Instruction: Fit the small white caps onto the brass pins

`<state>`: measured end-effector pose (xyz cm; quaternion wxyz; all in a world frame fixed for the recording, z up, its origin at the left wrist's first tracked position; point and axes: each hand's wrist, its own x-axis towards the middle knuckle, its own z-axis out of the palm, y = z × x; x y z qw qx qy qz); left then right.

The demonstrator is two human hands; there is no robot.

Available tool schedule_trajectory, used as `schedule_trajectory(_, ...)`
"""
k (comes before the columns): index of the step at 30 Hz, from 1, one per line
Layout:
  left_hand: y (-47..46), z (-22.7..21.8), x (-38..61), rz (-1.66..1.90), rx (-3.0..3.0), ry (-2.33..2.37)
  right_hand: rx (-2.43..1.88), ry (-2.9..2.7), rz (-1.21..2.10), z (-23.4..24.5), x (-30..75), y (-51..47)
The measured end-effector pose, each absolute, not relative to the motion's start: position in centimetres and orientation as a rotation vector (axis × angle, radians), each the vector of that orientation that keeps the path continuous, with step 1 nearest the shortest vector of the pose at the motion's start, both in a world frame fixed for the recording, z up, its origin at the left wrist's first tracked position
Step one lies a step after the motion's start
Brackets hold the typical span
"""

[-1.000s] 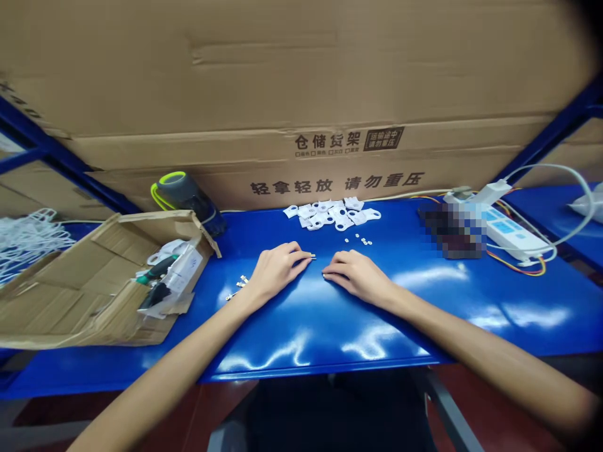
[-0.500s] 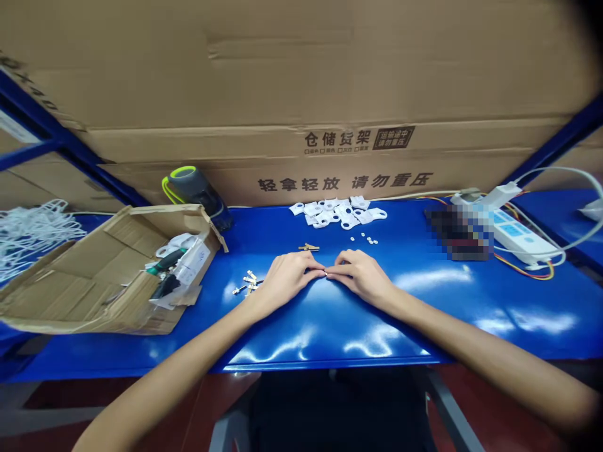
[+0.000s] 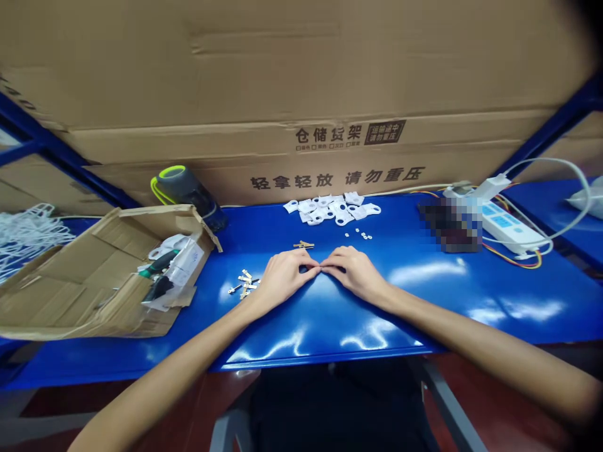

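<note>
My left hand (image 3: 282,276) and my right hand (image 3: 354,271) rest on the blue table (image 3: 424,301), fingertips meeting in a pinch at the centre. Whatever lies between the fingertips is too small to make out. A few small brass-coloured metal pieces (image 3: 304,245) lie just beyond my left hand. More small metal parts (image 3: 244,284) sit to the left of my left wrist. A pile of white plastic brackets (image 3: 332,210) lies at the back of the table, with tiny white rings (image 3: 358,235) in front of it.
An open cardboard box (image 3: 89,282) holding tools and bags lies at the left. A grey and green bottle (image 3: 186,191) lies behind it. Large cardboard cartons (image 3: 301,94) wall off the back. A white power strip (image 3: 506,226) with cables sits at the right.
Both hands came together until their fingertips touch. A brass-coloured piece held by the left fingers a second ago now lies on the table beyond the left hand.
</note>
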<state>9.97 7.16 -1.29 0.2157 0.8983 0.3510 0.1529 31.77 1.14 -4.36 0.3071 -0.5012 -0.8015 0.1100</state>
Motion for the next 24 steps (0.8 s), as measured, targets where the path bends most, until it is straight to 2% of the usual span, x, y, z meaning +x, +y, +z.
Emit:
schedule_trajectory(6, 7.8, -0.7, 9.3, 0.392, 2.643, 0.951, -1.391, -2.191, 0.298, -3.2, 33.4, 1.9)
schedule_trajectory(11, 10.0, -0.8, 7.6, 0.447, 2.697, 1.111, -1.620, -2.144, -0.014, -2.9, 37.1, 2.9)
schedule_trajectory(16, 12.3, 1.5, 4.1, 0.458, 2.611, 0.968, -1.657, -2.140, -0.246, -2.2, 36.7, 2.3)
schedule_trajectory(18, 12.7, 3.1, 2.2, 0.362, 2.517, 0.964, -1.612, -2.160, -0.251, -2.0, 35.7, 1.9)
schedule_trajectory(20, 12.8, 4.4, 0.6, 0.116, 2.433, 0.968, -1.572, -2.184, -0.229, -2.0, 34.9, 1.6)
schedule_trajectory(24, 12.1, 5.1, -0.4, -0.208, 2.367, 0.916, -1.528, -2.201, -0.176, -2.2, 34.4, 1.5)
